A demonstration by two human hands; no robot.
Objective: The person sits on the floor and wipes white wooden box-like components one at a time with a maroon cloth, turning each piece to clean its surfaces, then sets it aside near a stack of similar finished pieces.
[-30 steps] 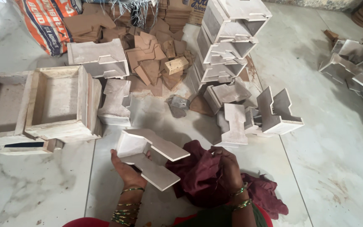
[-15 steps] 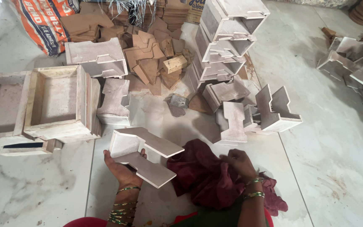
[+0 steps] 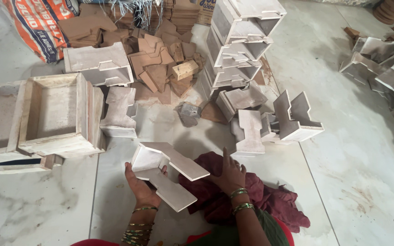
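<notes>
Head view: my left hand [image 3: 141,186] cups from below a pale, chalk-dusted wooden piece [image 3: 167,174], two flat stepped plates joined by a web, fingers curled round its lower plate at approx 6 o'clock of frame. My right hand [image 3: 230,174] lies flat, fingers spread, on a crumpled maroon cloth [image 3: 261,200] at 3 o'clock of the piece, gripping nothing firm. Smooth marble floor [image 3: 33,214]. Open box frame [image 3: 56,114] at 10 o'clock; stacked similar pieces [image 3: 238,45] at 1 o'clock.

Two hands: left hand [image 3: 141,187], right hand [image 3: 230,175]. One dark red cloth [image 3: 251,196]. Two open wooden box frames [image 3: 58,116] at left. One printed sack [image 3: 39,25] far left. Stacked white pieces [image 3: 240,41] too jumbled to count.
</notes>
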